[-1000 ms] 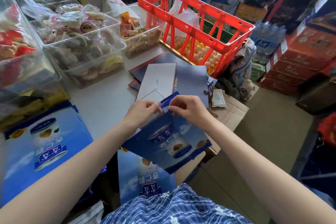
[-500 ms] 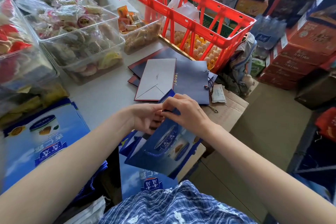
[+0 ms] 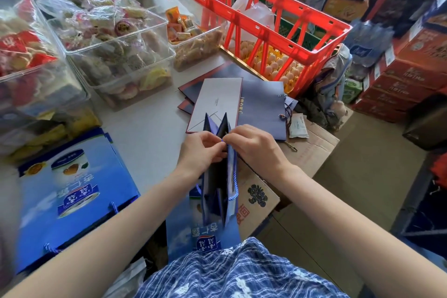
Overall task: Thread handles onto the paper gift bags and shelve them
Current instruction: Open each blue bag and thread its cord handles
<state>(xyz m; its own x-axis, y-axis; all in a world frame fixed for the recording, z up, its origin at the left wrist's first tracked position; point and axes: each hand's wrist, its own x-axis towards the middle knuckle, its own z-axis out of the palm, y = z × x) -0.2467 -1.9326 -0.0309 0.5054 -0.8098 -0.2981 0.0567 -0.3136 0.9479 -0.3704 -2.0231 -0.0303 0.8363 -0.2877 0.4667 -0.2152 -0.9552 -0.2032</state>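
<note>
Both hands, left hand [image 3: 200, 150] and right hand [image 3: 254, 145], pinch thin blue cord [image 3: 223, 143] at the light, crease-prone blue paper gift bag's [image 3: 217, 189] rim between them, likely best gripped there.

The blue gift bag [image 3: 219, 176] has been turned — a second ago its printed face lay tilted up toward the camera, now it stands edge-on, its mouth open upward and the dark inside folds showing below the grip. Both hands have closed in on the top rim: the left hand [image 3: 200, 150] and right hand [image 3: 254, 145], earlier a little apart along the bag's upper edge, now meet fingertip to fingertip, pinching a blue cord [image 3: 223, 143] right at the rim (a loop of it hangs lower on the bag's right side) — before, no cord showed.
</note>
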